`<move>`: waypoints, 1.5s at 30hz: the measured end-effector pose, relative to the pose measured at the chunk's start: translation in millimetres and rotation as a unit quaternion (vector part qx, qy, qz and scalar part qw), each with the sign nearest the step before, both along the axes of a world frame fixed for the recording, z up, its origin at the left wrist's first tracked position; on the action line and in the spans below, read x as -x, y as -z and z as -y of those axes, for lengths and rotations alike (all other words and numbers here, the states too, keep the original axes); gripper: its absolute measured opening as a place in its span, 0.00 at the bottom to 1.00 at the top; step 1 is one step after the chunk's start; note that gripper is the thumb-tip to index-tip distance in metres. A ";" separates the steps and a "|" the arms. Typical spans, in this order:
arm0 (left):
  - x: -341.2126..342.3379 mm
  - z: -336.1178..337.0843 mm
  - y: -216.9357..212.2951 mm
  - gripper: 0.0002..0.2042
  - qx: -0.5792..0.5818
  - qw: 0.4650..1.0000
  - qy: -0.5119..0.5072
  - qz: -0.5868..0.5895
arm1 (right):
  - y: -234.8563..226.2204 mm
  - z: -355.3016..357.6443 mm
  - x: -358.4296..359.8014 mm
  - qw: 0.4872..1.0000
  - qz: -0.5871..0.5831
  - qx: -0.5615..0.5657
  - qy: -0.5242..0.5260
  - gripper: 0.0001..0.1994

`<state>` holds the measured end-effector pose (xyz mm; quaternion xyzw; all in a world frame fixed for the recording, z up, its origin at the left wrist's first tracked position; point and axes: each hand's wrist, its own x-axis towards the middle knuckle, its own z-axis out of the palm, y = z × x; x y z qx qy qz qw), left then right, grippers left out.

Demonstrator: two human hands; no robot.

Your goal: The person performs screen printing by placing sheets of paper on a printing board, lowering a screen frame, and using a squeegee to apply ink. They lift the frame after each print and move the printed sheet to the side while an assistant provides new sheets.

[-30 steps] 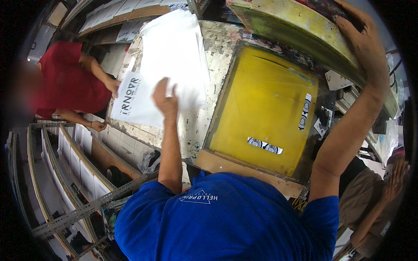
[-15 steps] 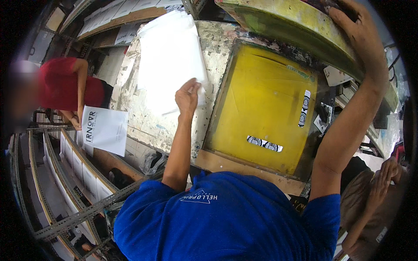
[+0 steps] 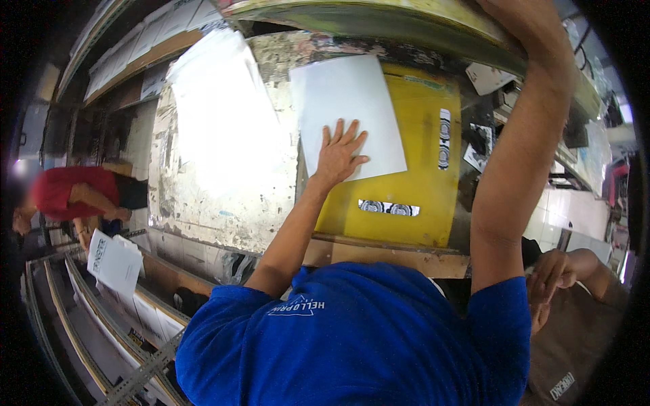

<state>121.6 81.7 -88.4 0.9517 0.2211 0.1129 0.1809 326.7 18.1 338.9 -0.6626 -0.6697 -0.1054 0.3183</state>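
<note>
My left hand (image 3: 340, 152) lies flat with fingers spread on a smooth white sheet (image 3: 352, 91); whether it is a single sheet or a flat bag I cannot tell. The sheet rests slightly turned on the yellow printing board (image 3: 423, 172), covering its upper left part. Two black-and-white patterned strips sit on the board, one upright (image 3: 443, 139) at its right and one crosswise (image 3: 388, 208) near its front. At the top right my right hand (image 3: 518, 20) is at the edge of a raised, yellow-stained screen frame (image 3: 379, 20); its fingertips are out of the picture.
Left of the board, a stack of white sheets (image 3: 220, 115) lies on a paint-spattered table (image 3: 223, 220). A person in red (image 3: 74, 193) stands at the far left near a printed white bag (image 3: 115, 260) and shelving racks (image 3: 152, 365). Another person's hands (image 3: 552, 281) are at the right.
My left hand has carried a white sheet from the stack rightward onto the yellow board and flattened out on it. My right hand stays by the raised frame. The view has shifted.
</note>
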 end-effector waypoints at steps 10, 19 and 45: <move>-59.3 49.9 -1.5 0.33 0.014 0.990 0.143 -0.010 | 15.9 -12.3 -26.0 0.994 0.077 -0.079 0.009 0.22; -44.7 71.2 -4.7 0.33 0.031 0.989 0.146 0.006 | -2.3 -0.4 -23.3 0.998 -0.039 0.027 -0.042 0.22; 45.7 47.7 -179.9 0.52 0.340 0.688 -0.131 0.628 | 121.2 80.5 51.9 0.998 0.051 -0.012 0.040 0.28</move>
